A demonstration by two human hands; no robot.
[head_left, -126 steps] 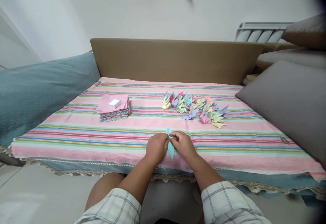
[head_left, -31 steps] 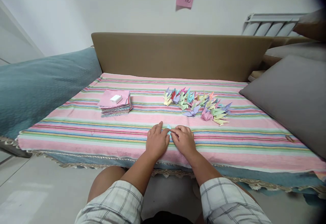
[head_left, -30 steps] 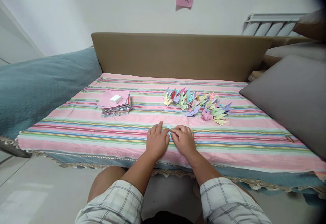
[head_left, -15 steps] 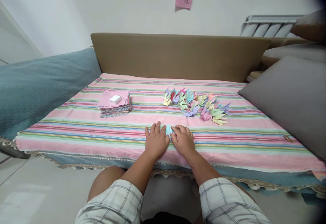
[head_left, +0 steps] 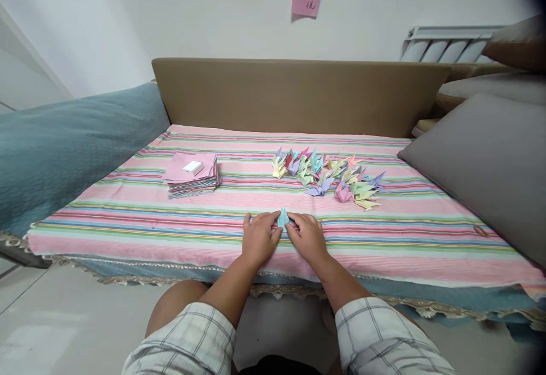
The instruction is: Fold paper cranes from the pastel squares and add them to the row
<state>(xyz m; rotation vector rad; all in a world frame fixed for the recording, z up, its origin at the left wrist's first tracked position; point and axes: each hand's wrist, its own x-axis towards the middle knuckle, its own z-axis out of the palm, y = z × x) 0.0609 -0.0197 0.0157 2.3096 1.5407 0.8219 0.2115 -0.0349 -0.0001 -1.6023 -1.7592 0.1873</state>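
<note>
A small light-blue folded paper [head_left: 283, 219] lies on the striped cloth, its pointed tip facing away from me. My left hand [head_left: 260, 238] grips its left edge between thumb and fingers. At the right edge, my right hand [head_left: 307, 236] holds the same paper with thumb and forefinger. Beyond my hands, to the right, lies a cluster of folded paper cranes [head_left: 323, 186] in several colours. To the left sits a stack of square paper sheets [head_left: 194, 184], with a small white box-like block [head_left: 193, 168] on top.
The striped cloth [head_left: 128, 221] covers the sofa seat, with a brown backrest [head_left: 298, 96] behind. A blue-covered armrest [head_left: 81, 141] bounds the left; a grey cushion [head_left: 490, 170] leans at the right. Near it lies a small brown object [head_left: 482, 231].
My left hand's fingers have drawn in from a flatter spread to the paper's left edge, so more of the paper shows. The right hand stays nearly in place.
</note>
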